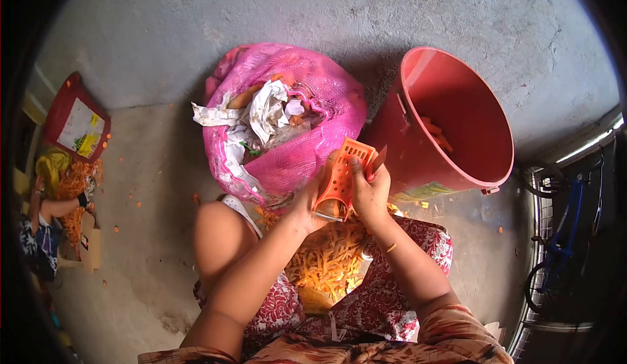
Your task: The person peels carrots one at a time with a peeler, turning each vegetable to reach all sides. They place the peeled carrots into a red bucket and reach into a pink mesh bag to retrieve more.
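Note:
An orange plastic grater (pixel 341 180), perforated with round holes and slots, is held in front of my lap. My left hand (pixel 312 197) closes around its left side, fingers mostly hidden behind it. On the other side, my right hand (pixel 372 191) grips the edge with the thumb pressed on its face. A reddish pointed piece (pixel 378 159) sticks out beside the right thumb; I cannot tell what it is. Below the hands, orange peelings or shreds (pixel 330 259) are heaped between my legs.
Ahead stands a pink mesh sack (pixel 333 96) stuffed with crumpled paper. To its right leans a red bucket (pixel 418 135) with orange sticks (pixel 436 134) inside. At far left, a person's arm (pixel 62 207) is beside another red bucket (pixel 75 119) and orange shreds. A blue bicycle (pixel 567 227) is at right.

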The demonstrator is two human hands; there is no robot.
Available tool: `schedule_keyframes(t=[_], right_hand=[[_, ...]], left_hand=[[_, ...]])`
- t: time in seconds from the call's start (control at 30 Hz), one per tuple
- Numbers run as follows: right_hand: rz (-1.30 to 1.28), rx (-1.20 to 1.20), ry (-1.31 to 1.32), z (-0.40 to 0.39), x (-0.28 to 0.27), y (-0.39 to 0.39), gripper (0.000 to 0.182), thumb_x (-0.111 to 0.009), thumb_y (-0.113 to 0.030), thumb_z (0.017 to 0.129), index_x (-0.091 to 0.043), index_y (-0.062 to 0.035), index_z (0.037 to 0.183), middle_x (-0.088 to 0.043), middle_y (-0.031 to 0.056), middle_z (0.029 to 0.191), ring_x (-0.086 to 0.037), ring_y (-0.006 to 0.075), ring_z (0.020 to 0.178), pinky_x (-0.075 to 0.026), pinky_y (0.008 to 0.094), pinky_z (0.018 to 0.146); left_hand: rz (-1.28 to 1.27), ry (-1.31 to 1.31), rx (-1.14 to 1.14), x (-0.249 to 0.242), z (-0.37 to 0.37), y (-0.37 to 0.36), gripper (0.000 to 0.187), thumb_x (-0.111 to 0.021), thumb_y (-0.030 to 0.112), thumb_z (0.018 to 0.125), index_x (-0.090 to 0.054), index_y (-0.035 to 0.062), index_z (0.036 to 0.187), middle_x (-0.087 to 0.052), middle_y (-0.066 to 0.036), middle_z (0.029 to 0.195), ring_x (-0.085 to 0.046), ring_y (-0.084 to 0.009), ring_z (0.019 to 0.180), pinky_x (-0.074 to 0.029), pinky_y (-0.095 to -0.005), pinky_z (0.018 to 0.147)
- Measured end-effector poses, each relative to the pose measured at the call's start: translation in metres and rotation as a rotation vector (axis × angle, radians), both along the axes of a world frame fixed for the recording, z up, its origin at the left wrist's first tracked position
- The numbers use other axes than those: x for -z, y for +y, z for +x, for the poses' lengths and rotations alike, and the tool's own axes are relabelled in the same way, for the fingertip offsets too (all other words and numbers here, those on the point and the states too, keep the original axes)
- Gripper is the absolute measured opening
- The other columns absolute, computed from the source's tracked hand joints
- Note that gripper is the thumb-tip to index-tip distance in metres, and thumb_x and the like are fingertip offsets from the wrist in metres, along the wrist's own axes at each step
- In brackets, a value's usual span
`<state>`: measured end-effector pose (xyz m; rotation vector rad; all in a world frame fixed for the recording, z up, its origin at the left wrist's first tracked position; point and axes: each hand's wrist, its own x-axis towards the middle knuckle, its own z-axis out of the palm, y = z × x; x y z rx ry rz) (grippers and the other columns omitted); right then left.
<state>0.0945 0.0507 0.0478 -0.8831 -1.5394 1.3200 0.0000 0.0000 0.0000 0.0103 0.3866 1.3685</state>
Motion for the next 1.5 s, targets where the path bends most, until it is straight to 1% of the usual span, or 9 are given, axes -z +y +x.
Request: schedule_keyframes(t=[0.37, 0.47, 0.5, 0.57, 0.7, 0.77, 0.9, 1.1, 1.5], right_hand=[[0.115, 0.136, -0.127, 0.01, 0.005, 0.011, 0.012, -0.053, -0.009, 0.082, -0.054, 0.0012, 0.088, -0.057, 0.0038, 0.067, -0.049, 0.0063, 0.06, -0.042, 0.0224, 0.054], [0.147, 0.356, -0.093, 0.027, 0.006, 0.055, 0.011, -0.051, -0.011, 0.084, -0.053, -0.0001, 0.083, -0.054, 0.0008, 0.066, -0.046, 0.0056, 0.056, -0.04, 0.021, 0.051], [0.128, 0.475, -0.051, 0.037, 0.001, 0.075, 0.011, -0.05, -0.011, 0.084, -0.053, -0.0007, 0.082, -0.053, -0.0003, 0.066, -0.045, 0.0053, 0.056, -0.039, 0.0208, 0.051], [0.102, 0.575, 0.085, 0.053, -0.004, 0.1, 0.012, -0.048, -0.012, 0.085, -0.052, -0.0013, 0.082, -0.051, -0.0015, 0.065, -0.043, 0.0055, 0.054, -0.038, 0.021, 0.049], [0.197, 0.42, -0.039, 0.043, -0.01, 0.072, 0.011, -0.048, -0.012, 0.086, -0.052, -0.0016, 0.084, -0.052, -0.0018, 0.069, -0.043, 0.0034, 0.059, -0.038, 0.0202, 0.053], [0.016, 0.223, 0.038, 0.035, 0.003, 0.054, 0.014, -0.051, -0.013, 0.085, -0.052, -0.0007, 0.091, -0.055, 0.0, 0.076, -0.046, 0.0038, 0.065, -0.04, 0.0193, 0.057], [-0.015, 0.009, 0.034, 0.017, -0.016, 0.012, 0.02, -0.051, -0.017, 0.085, -0.052, 0.0008, 0.095, -0.056, 0.0013, 0.076, -0.05, 0.0049, 0.065, -0.042, 0.02, 0.058], [0.1, -0.03, -0.105, 0.012, -0.001, 0.004, 0.014, -0.053, -0.011, 0.083, -0.052, 0.0012, 0.089, -0.058, 0.0055, 0.067, -0.052, 0.0063, 0.06, -0.044, 0.0234, 0.055], [0.274, 0.127, -0.22, 0.011, 0.011, 0.02, 0.014, -0.058, -0.009, 0.077, -0.051, 0.0021, 0.078, -0.055, 0.0172, 0.061, -0.058, 0.0206, 0.055, -0.043, 0.0295, 0.052]], left_hand=[[-0.015, 0.026, 0.034, -0.002, 0.006, 0.001, 0.042, -0.041, 0.04, 0.086, -0.047, 0.005, 0.108, -0.058, -0.008, 0.092, -0.059, -0.0173, 0.077, -0.05, -0.0309, 0.064], [0.157, 0.218, 0.265, -0.007, -0.002, -0.013, 0.045, -0.041, 0.042, 0.085, -0.044, 0.003, 0.107, -0.058, -0.012, 0.081, -0.059, -0.0199, 0.067, -0.05, -0.031, 0.06], [0.062, 0.289, 0.23, -0.009, 0.007, -0.018, 0.049, -0.042, 0.046, 0.083, -0.042, 0.0021, 0.106, -0.057, -0.013, 0.073, -0.058, -0.0219, 0.059, -0.049, -0.0308, 0.056], [0.118, 0.424, 0.222, -0.012, 0.009, -0.026, 0.05, -0.041, 0.047, 0.083, -0.042, 0.0034, 0.107, -0.057, -0.013, 0.077, -0.058, -0.0218, 0.062, -0.049, -0.0304, 0.055], [-0.049, 0.25, 0.169, -0.002, 0.004, -0.018, 0.046, -0.041, 0.045, 0.084, -0.045, 0.0055, 0.106, -0.057, -0.01, 0.085, -0.059, -0.0225, 0.071, -0.05, -0.0312, 0.057], [-0.065, 0.172, 0.177, 0.001, -0.001, -0.017, 0.044, -0.041, 0.043, 0.084, -0.046, 0.0065, 0.107, -0.057, -0.009, 0.089, -0.059, -0.0229, 0.075, -0.051, -0.0318, 0.061], [0.037, 0.18, 0.106, -0.009, 0.003, -0.014, 0.04, -0.04, 0.038, 0.086, -0.046, 0.0067, 0.111, -0.056, -0.008, 0.099, -0.058, -0.0197, 0.084, -0.05, -0.0335, 0.069], [-0.088, 0.075, -0.02, -0.001, 0.007, -0.009, 0.035, -0.037, 0.029, 0.089, -0.045, 0.0027, 0.11, -0.056, -0.01, 0.1, -0.058, -0.0191, 0.086, -0.049, -0.0343, 0.074], [-0.008, 0.309, 0.033, 0.013, 0.003, -0.008, 0.035, -0.034, 0.031, 0.089, -0.046, 0.0055, 0.109, -0.056, -0.011, 0.093, -0.058, -0.0197, 0.079, -0.05, -0.0355, 0.069]])
